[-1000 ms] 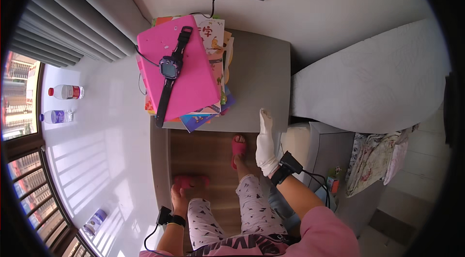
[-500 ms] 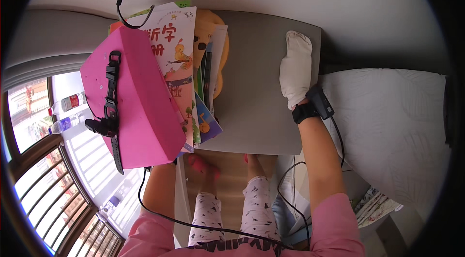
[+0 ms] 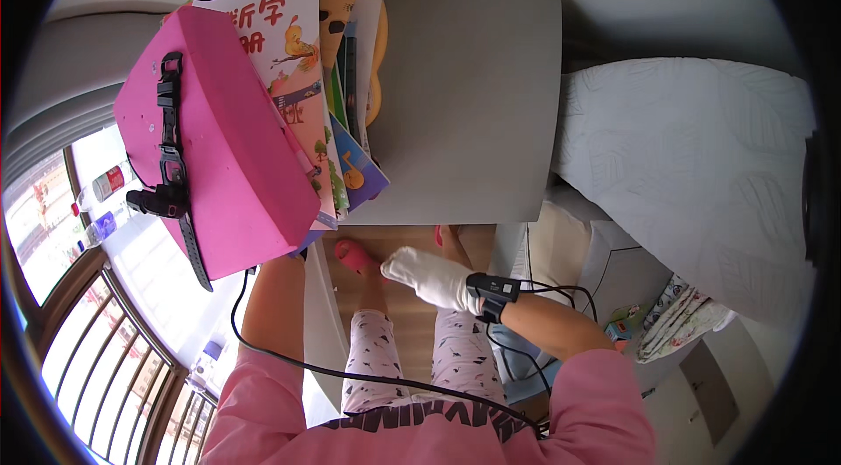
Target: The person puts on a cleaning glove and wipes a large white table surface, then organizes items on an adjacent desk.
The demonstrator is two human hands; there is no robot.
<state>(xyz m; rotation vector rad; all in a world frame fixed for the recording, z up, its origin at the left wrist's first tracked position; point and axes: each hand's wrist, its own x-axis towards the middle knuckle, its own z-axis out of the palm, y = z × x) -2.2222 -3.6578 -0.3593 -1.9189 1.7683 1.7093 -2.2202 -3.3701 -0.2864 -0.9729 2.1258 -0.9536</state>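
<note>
My right hand (image 3: 427,277) is inside a white cloth mitt that hides the separate fingers. Its long, flat outline shows the hand stretched out, in the air before my legs and off the near edge of the grey tabletop (image 3: 464,97). A black strap with a small device (image 3: 495,290) circles that wrist. My left forearm (image 3: 273,312) runs up to the near end of a bright pink box (image 3: 236,132), and the hand is hidden behind it. Across the box lies a black buckled strap (image 3: 173,150). Picture books (image 3: 293,53) are stacked against its right side.
A yellow-orange shape (image 3: 377,102) shows behind the books. A white patterned bed cover (image 3: 692,141) lies to the right, and folded floral cloth (image 3: 679,329) sits below it. Bottles (image 3: 109,183) stand by the barred window at left. Black cables (image 3: 394,375) cross before my body.
My right hand in the mitt has left the right side of the tabletop and come back toward my lap, turning to point left. The whole view has shifted; the pink box and books stay together.
</note>
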